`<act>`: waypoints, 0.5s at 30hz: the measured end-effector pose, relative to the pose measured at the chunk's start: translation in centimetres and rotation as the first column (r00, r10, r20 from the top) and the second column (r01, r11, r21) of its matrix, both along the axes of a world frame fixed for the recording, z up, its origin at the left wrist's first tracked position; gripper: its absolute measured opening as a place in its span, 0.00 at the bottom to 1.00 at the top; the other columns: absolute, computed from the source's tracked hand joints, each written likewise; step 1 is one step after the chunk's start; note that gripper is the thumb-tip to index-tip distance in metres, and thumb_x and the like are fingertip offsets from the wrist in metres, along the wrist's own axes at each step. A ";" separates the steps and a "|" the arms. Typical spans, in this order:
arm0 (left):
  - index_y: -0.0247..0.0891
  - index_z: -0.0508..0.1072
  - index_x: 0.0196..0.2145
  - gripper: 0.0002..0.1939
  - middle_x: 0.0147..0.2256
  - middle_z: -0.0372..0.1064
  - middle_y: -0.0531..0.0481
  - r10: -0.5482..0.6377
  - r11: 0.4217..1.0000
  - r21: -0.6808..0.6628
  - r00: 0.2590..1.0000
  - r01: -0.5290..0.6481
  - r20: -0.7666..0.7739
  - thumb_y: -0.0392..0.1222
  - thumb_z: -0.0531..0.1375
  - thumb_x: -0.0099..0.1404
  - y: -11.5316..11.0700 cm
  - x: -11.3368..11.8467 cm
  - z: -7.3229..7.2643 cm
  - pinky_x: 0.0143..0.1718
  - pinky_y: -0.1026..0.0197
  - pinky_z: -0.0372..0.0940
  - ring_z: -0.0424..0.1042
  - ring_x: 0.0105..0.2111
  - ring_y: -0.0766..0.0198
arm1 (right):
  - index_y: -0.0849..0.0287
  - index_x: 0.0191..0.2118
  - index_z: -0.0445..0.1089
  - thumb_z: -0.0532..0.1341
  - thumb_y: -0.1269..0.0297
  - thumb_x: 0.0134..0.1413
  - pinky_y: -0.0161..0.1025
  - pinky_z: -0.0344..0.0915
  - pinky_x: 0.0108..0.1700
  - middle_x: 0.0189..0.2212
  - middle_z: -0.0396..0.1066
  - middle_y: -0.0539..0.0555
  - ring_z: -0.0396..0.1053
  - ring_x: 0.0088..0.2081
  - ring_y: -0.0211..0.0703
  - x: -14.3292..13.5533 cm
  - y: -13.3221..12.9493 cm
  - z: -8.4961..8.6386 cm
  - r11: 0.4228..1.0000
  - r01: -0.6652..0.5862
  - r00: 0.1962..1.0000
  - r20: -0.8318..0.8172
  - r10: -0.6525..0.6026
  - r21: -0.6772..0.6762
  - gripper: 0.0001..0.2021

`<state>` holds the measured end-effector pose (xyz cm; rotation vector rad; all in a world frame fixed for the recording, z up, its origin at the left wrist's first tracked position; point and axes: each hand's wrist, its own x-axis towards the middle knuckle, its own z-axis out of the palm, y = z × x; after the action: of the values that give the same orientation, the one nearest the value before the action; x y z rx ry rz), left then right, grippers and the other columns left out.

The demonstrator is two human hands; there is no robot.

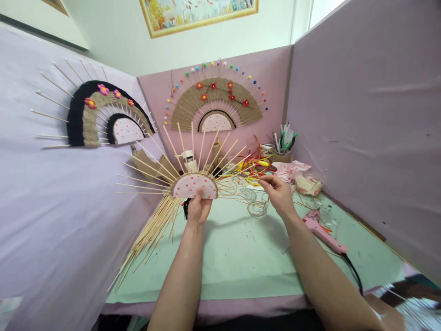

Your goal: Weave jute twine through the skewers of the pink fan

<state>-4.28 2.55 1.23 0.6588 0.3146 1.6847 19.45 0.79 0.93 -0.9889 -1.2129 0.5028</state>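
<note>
Upright above the table, a half-round piece (184, 187) covered in white cloth with pink dots has thin wooden sticks fanning out from its curved edge. My left hand (200, 209) grips it at the bottom, the thumb across its front. Brown twine runs along the curved rim between the sticks. To the right, my right hand (278, 191) is raised with thumb and forefinger pinched together near the twine strands; what the fingers hold is too fine to make out. A loose coil of twine (257, 208) lies on the table between the two hands.
Many loose sticks (151, 234) lie at the left of the green tabletop (244, 257). A pink glue gun (325, 236) with a black cord rests at the right. Coloured pipe cleaners, cloth and a pot of tools stand behind. Two finished fans (182, 103) hang on the panels.
</note>
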 end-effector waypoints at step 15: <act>0.41 0.72 0.38 0.15 0.42 0.71 0.50 -0.021 1.000 0.017 0.998 0.022 -0.061 0.34 0.65 0.51 -0.5 0.5 0.1 0.54 0.55 0.55 0.65 0.48 0.63 | 0.62 0.30 0.70 0.58 0.58 0.46 0.38 0.61 0.36 0.28 0.72 0.55 0.65 0.30 0.41 0.3 -0.2 0.4 0.975 0.213 0.970 0.130 -0.203 -0.068 0.11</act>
<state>-3.81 2.03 1.38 0.7256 0.3347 1.6506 19.77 0.62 1.31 -1.2175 -1.1874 0.3317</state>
